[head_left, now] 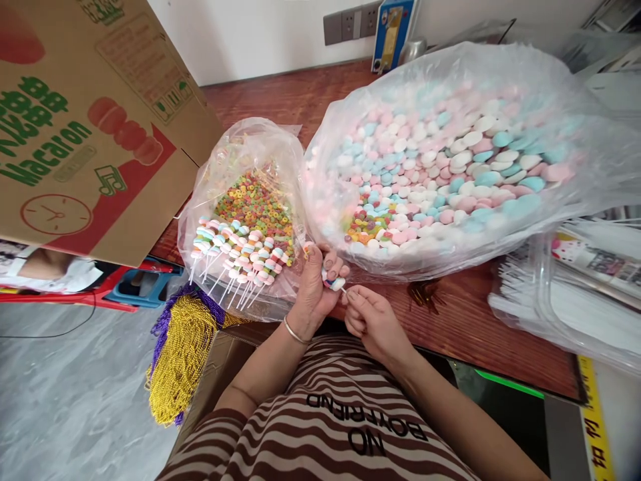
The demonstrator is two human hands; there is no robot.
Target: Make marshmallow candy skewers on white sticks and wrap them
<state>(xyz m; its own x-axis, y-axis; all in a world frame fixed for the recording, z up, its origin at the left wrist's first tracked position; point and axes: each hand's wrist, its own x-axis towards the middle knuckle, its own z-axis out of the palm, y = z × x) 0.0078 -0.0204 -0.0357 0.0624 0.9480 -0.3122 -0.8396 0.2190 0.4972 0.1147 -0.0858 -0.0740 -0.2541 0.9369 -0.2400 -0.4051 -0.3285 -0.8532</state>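
My left hand (316,287) is closed around a few pastel candy pieces (334,283) stacked between its fingers. My right hand (373,322) pinches a thin white stick (345,290) whose tip meets those pieces. Both hands hover at the near edge of a reddish wooden table (451,321). Just left of them a small clear bag (220,174) holds several finished candy skewers (240,257) and colourful ring candies (258,204). Beyond the hands a large clear bag (575,133) is full of pink, white and blue candies (451,167).
A cardboard box printed "Macaron" (75,133) stands at the left. Gold and purple bead strands (180,354) hang off the table's edge. Clear packets of white sticks (551,307) lie at the right. Wall sockets (350,23) and a blue device (393,30) sit at the back.
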